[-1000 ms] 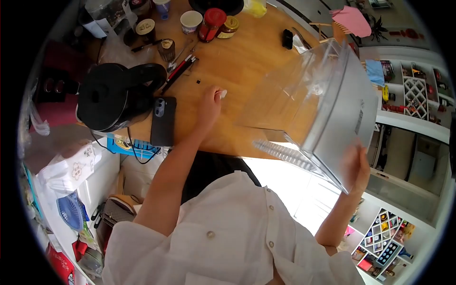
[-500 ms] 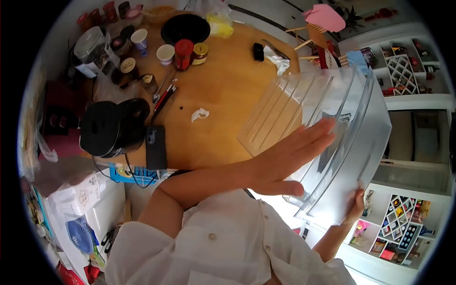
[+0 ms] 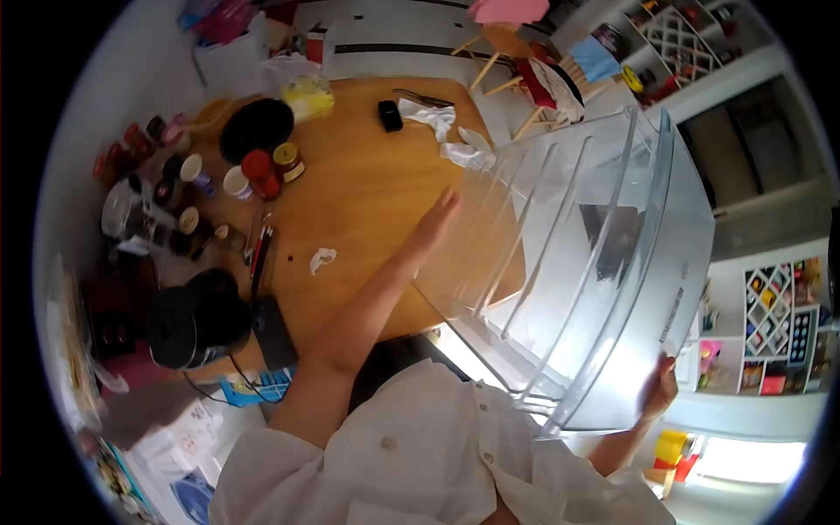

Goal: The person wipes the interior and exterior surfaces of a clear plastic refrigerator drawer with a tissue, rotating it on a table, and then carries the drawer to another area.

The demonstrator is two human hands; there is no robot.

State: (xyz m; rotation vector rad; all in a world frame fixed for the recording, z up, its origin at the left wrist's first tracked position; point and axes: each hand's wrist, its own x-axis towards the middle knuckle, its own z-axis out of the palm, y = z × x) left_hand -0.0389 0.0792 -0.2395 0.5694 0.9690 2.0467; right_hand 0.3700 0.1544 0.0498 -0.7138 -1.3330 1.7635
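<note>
A large clear plastic fridge drawer [image 3: 560, 254] with ribbed walls and a pale front panel is tilted up at the right, partly over the table. My right hand [image 3: 661, 389] grips the lower edge of its front panel, fingers partly hidden by the panel. At the drawer's opposite end is my left hand [image 3: 430, 227], seen edge-on and slightly blurred. Its visible fingers are stretched out beside the clear wall; whether they touch it I cannot tell. Through the plastic shows a dark grey rectangular patch [image 3: 610, 241].
On the wooden table [image 3: 367, 192] lie crumpled white tissue [image 3: 322, 259], a phone [image 3: 274, 332] and a black box [image 3: 389, 115]. A black appliance [image 3: 199, 317], cups and red-lidded jar [image 3: 260, 173] crowd the left. A chair [image 3: 507, 39] and shelves [image 3: 770, 315] stand beyond.
My left hand has moved left from over the drawer's front to its opposite end. The view has turned, and more of the drawer's inside and front panel shows. My right hand keeps its grip.
</note>
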